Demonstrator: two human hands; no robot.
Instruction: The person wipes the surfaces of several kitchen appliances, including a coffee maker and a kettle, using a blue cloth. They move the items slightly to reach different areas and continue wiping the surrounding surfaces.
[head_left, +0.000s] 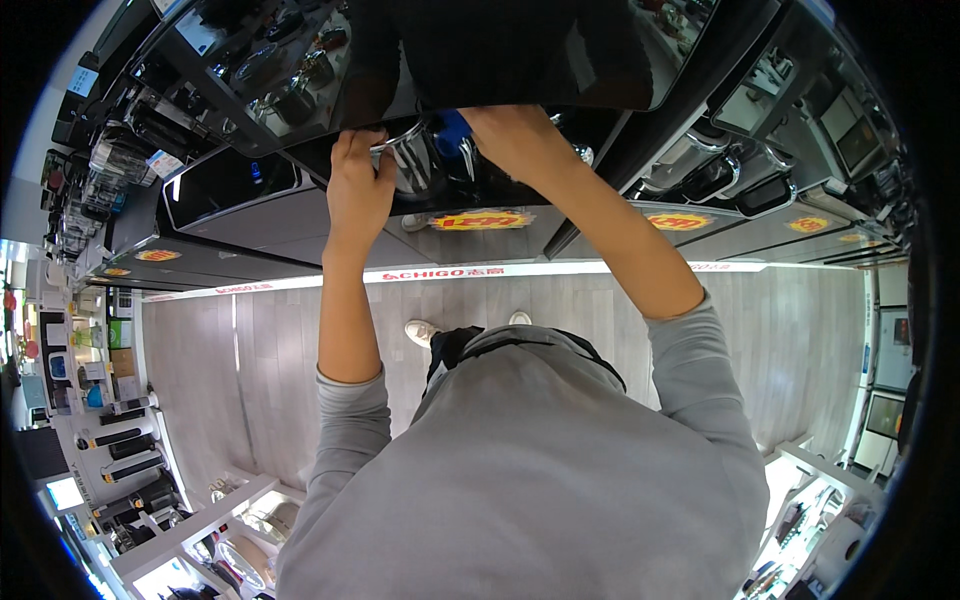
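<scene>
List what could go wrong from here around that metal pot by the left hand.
1. The shiny silver round metal pot appears close to the edge of the glossy black panel, so moving it might knock the two together.
2. The fingertips of the right hand are hidden by that panel, so they could bump something unseen.

Shiny silver pot on a dark surface, just left of a partly hidden blue item.

Pale grey plank floor, with white-framed display shelving at lower left.
</scene>
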